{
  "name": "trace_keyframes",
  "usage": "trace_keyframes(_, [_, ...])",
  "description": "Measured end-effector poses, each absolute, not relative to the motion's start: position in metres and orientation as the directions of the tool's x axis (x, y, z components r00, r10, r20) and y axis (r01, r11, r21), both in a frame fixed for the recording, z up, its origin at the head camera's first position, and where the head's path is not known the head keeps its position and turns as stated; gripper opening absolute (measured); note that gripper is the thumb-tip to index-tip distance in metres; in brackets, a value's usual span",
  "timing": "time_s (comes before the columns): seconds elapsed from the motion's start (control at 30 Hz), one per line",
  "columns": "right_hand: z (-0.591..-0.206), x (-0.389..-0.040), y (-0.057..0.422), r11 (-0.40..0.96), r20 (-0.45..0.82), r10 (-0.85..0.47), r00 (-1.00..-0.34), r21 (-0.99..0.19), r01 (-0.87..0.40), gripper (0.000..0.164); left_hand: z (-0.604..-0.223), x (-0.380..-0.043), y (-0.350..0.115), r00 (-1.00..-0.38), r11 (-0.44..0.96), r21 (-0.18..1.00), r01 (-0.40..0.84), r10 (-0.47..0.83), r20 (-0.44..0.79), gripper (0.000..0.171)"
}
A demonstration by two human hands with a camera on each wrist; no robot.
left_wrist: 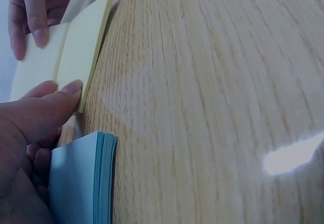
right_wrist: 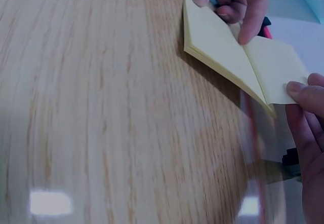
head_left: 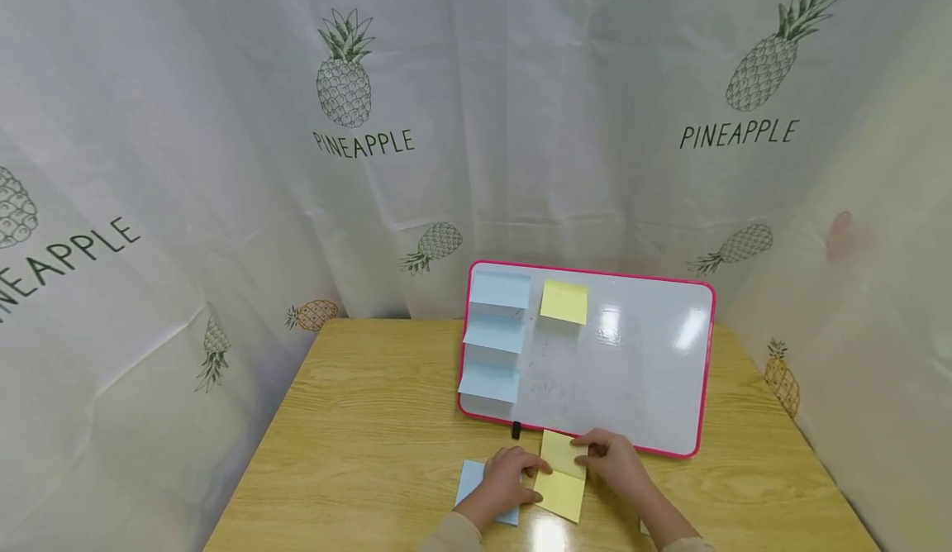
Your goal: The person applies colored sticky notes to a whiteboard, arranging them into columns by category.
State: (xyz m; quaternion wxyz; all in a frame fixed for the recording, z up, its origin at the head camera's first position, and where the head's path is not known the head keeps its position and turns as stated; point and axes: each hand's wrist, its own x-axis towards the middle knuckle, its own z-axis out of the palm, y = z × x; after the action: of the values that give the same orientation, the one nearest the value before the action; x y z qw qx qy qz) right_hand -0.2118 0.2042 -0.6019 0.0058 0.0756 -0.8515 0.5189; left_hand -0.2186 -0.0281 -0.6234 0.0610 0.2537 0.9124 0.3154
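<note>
A yellow sticky-note pad [head_left: 561, 496] is in front of the whiteboard, its top sheet [head_left: 559, 451] folded up and back. My left hand [head_left: 509, 476] grips the pad's left side; the left wrist view shows its thumb on the pad's edge. The far corner of the raised sheet is pinched between thumb and fingers of my right hand [head_left: 613, 461]. In the right wrist view the sheet [right_wrist: 278, 67] still joins the pad [right_wrist: 217, 41] along a crease. Partly under my left hand lies a blue sticky-note pad [head_left: 468, 479], its thick edge visible in the left wrist view.
The pink-framed whiteboard [head_left: 640, 370] leans at the back of the wooden table [head_left: 357, 420]. Three blue notes [head_left: 494, 333] run down its left side, and one yellow note [head_left: 564, 302] is near the top. A small black object [head_left: 516, 430] touches its lower edge. Pineapple-print curtains [head_left: 521, 122] surround the table.
</note>
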Motion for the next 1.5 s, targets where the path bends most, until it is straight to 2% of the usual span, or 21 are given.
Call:
trace_keyframes(0.47, [-0.595, -0.218, 0.207, 0.436, 0.097, -0.053, -0.994, -0.893, -0.11, 0.02, -0.617, -0.22, -0.028, -0.865, 0.667, 0.634, 0.392, 0.502, 0.006, 0.042])
trace_keyframes(1.13, [-0.596, -0.221, 0.208, 0.394, 0.026, 0.024, -0.999, -0.919, -0.015, 0.023, -0.617, -0.218, -0.028, -0.864, 0.653, 0.644, 0.398, 0.504, 0.024, 0.043])
trace_keyframes(1.5, [-0.588, -0.22, 0.205, 0.36, -0.011, 0.058, -0.998, -0.932, 0.031, 0.023, -0.614, -0.218, -0.029, -0.865, 0.643, 0.675, 0.362, 0.502, -0.015, 0.042])
